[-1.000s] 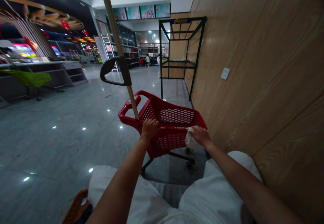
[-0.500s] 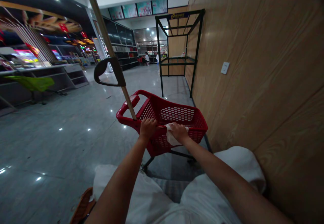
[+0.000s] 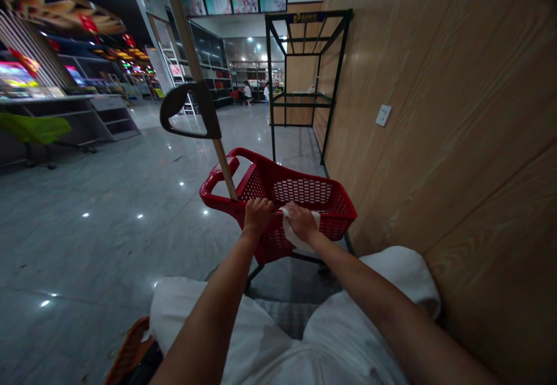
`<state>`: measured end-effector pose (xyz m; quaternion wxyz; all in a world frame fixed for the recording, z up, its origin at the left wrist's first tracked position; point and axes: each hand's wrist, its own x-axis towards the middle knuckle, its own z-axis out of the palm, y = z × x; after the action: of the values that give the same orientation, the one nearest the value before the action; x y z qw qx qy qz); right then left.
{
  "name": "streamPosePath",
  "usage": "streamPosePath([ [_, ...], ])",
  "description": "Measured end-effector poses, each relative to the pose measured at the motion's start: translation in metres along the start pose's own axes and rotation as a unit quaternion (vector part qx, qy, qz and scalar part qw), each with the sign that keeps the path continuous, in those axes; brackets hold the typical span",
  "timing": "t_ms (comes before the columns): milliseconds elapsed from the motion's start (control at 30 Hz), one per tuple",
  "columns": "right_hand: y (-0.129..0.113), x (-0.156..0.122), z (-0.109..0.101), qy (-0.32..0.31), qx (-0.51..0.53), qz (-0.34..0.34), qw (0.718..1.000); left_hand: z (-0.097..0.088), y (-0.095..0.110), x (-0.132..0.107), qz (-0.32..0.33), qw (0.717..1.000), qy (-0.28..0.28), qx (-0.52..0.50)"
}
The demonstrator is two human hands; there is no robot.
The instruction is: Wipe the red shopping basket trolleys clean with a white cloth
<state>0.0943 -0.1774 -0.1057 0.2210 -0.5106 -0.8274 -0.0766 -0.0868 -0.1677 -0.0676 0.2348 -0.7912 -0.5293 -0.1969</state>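
In front of my knees stands a small red plastic shopping cart [image 3: 343, 202] with perforated basket walls and dark legs. My left hand [image 3: 258, 215] is closed over the near rim of its basket, close to the handle end. Just right of it, my right hand [image 3: 301, 221] presses a white cloth [image 3: 290, 233] against the same rim, and part of the cloth hangs down the outer side. A tan pole [image 3: 185, 37] with a dark loop-shaped grip [image 3: 209, 109] rises from the cart's handle end. My fingertips inside the rim are partly hidden.
A wood-panelled wall [image 3: 435, 112] with a socket [image 3: 383, 115] runs along the right. Beyond the cart stands a dark metal frame rack [image 3: 335, 83]. A green chair [image 3: 35, 129] and a counter [image 3: 111, 112] are at left. Two people [image 3: 246, 92] are far back near shelves.
The view has shifted slightly, so the background sits further left and higher. My right hand and the cloth have moved a little left along the rim, nearer my left hand, which keeps its hold.
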Motion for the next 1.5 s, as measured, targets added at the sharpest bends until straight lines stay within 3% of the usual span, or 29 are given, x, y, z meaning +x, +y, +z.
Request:
streamPosePath([
  [67, -0.016, 0.009, 0.003, 0.007, 0.002, 0.009, 1.000, 0.000, 0.002, 0.000, 0.003, 1.000, 0.002, 0.005],
  [133, -0.012, 0.008, 0.004, -0.002, -0.004, 0.006, 1.000, 0.001, 0.002, 0.000, 0.010, 1.000, 0.001, 0.005],
  [233, 0.024, -0.009, 0.003, -0.028, -0.019, -0.004, 0.999, 0.003, 0.001, 0.000, 0.024, 1.000, 0.001, -0.004],
  [367, 0.085, -0.049, -0.004, -0.011, -0.055, 0.048, 0.997, 0.006, 0.000, 0.002, 0.031, 0.999, 0.019, -0.016],
  [467, 0.102, -0.066, -0.011, 0.021, -0.077, 0.102, 0.992, 0.007, 0.000, 0.004, 0.028, 0.999, 0.028, -0.019],
  [533, 0.092, -0.063, -0.013, 0.018, -0.077, 0.115, 0.990, 0.007, 0.000, 0.005, 0.024, 0.999, 0.028, -0.020],
  [733, 0.002, -0.010, -0.007, -0.009, -0.025, 0.079, 0.996, 0.005, 0.000, 0.005, 0.019, 0.999, 0.017, -0.022],
  [833, -0.020, 0.007, -0.006, -0.008, -0.014, 0.072, 0.997, 0.005, -0.002, 0.005, 0.023, 1.000, 0.013, -0.010],
  [933, -0.006, 0.003, -0.009, -0.036, -0.019, 0.045, 0.998, 0.004, -0.005, 0.005, 0.025, 1.000, 0.006, -0.012],
  [1033, 0.032, -0.020, -0.014, -0.057, -0.047, 0.051, 0.996, 0.003, -0.004, 0.005, 0.018, 1.000, 0.003, -0.024],
  [1133, 0.069, -0.049, -0.018, -0.029, -0.085, 0.088, 0.992, 0.002, -0.001, 0.006, 0.012, 0.999, -0.004, -0.037],
  [1233, 0.084, -0.063, -0.019, 0.005, -0.116, 0.141, 0.983, 0.002, 0.002, 0.007, 0.012, 0.999, -0.010, -0.043],
  [1333, 0.067, -0.051, -0.017, 0.001, -0.107, 0.166, 0.980, 0.003, 0.003, 0.009, 0.008, 0.999, -0.007, -0.044],
  [1500, 0.001, -0.003, -0.008, -0.017, -0.036, 0.088, 0.995, 0.002, 0.000, 0.009, 0.008, 0.999, -0.002, -0.037],
])
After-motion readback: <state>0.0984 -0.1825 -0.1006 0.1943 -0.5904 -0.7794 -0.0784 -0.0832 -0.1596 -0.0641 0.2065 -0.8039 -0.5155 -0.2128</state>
